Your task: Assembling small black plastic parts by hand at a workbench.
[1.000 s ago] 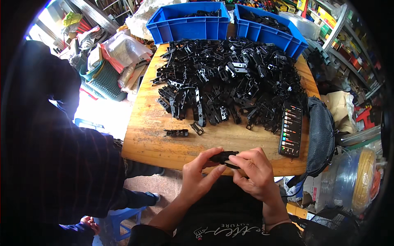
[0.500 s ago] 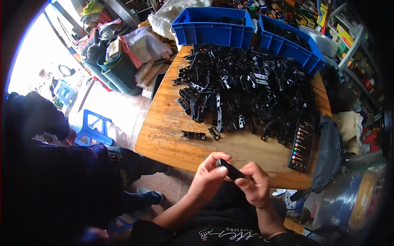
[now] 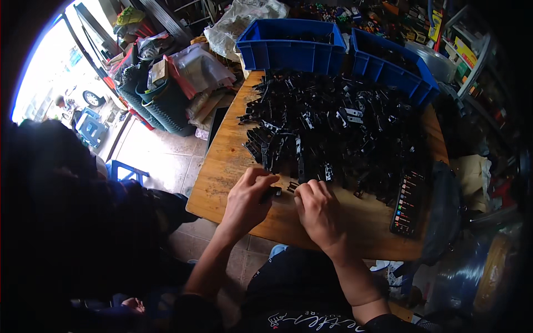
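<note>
Black plastic part (image 3: 271,193) now down at bench (image 3: 225,166) edge | left hand (image 3: 247,202) pinching it | right hand (image 3: 319,213) curled beside, grip unclear | both dropped from lap to heap (image 3: 338,130)

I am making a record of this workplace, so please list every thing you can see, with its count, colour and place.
wooden table: one, brown, centre.
black plastic parts: a large pile, too many to count, over most of the table.
blue bins: two, at the table's far edge.
phone: one, dark with a lit screen, near the table's right edge.
basket: one, dark green, on the floor left of the table.
plastic stool: one, blue, far left on the floor.
small black part: one, at the near table edge, under the left hand's fingers.
left hand: on the small black part.
right hand: beside it, on the table; its grip is hidden.
</note>
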A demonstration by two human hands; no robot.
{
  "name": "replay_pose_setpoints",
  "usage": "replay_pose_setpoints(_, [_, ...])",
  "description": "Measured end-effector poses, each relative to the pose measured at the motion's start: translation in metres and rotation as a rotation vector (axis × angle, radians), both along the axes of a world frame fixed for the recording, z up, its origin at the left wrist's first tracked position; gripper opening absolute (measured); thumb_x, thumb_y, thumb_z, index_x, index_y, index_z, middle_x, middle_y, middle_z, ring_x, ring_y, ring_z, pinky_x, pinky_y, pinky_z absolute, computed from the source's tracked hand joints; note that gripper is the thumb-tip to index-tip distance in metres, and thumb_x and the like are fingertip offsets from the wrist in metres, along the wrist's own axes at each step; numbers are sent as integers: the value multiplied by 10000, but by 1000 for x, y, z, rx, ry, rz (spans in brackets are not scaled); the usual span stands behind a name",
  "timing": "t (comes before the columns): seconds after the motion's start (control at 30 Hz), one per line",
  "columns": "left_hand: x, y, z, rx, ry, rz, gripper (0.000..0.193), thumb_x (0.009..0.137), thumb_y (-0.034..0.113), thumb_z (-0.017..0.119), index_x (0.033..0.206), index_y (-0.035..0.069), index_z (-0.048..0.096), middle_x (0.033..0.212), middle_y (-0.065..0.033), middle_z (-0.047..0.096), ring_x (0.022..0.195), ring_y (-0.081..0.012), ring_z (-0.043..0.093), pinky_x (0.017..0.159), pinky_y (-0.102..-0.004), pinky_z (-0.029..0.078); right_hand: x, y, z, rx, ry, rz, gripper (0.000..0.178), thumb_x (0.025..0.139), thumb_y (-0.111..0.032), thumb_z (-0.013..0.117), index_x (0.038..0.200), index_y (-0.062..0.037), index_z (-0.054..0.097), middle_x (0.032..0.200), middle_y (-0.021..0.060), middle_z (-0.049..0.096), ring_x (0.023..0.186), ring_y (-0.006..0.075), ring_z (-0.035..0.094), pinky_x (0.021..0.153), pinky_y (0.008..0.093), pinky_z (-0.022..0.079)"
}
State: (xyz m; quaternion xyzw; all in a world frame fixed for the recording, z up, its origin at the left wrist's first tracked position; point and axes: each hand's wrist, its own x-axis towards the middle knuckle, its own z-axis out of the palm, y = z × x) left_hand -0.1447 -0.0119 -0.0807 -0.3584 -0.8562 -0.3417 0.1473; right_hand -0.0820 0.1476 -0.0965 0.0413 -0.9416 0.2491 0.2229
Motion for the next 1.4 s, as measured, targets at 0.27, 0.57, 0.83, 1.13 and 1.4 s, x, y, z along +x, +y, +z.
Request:
replay_pose_setpoints(0.27, [4, -6, -9, -40, -309, -12, 295, 697, -23, 637, 970, 71, 574, 963, -85, 586, 911, -232, 599, 746, -313, 487, 14, 16, -2, -150, 45, -4, 132, 694, -9, 654, 788, -37, 565, 803, 76, 539, 760, 276, 529, 703, 368, 452])
replay_pose_setpoints(0.57, [38, 23, -41, 1320, -1269, -395, 366, 667, -126, 628, 968, 58, 530, 1184, -178, 529, 913, -210, 578, 821, -324, 478, 72, 45, 28, -861, 48, 97, 101, 792, 0, 614, 882, 37, 588, 994, 112, 543, 861, 127, 544, 741, 206, 445])
replay_pose_setpoints(0.83, [57, 51, -30, 1174, -1336, -350, 321, 682, -78, 663, 957, 26, 533, 1056, -187, 590, 865, -225, 613, 799, -325, 494, 82, 51, 35, -650, 139, -23, 129, 782, -70, 676, 834, 28, 609, 825, 88, 578, 728, 110, 547, 617, 203, 436])
replay_pose_setpoints(1.13, [79, 67, -12, 871, -1173, -138, 289, 699, -71, 678, 964, -34, 568, 890, -121, 635, 786, -167, 622, 754, -262, 509, 75, 48, 33, -382, 227, -127, 156, 734, -62, 723, 825, 8, 617, 644, 45, 552, 490, 96, 484, 441, 232, 373])
replay_pose_setpoints(1.4, [80, 66, -14, 748, -1106, -136, 283, 752, 45, 699, 1013, 16, 594, 930, -43, 632, 804, -80, 576, 724, -213, 464, 72, 47, 23, -340, 239, -122, 170, 735, -84, 725, 837, 3, 620, 646, 55, 570, 502, 115, 524, 446, 239, 400])
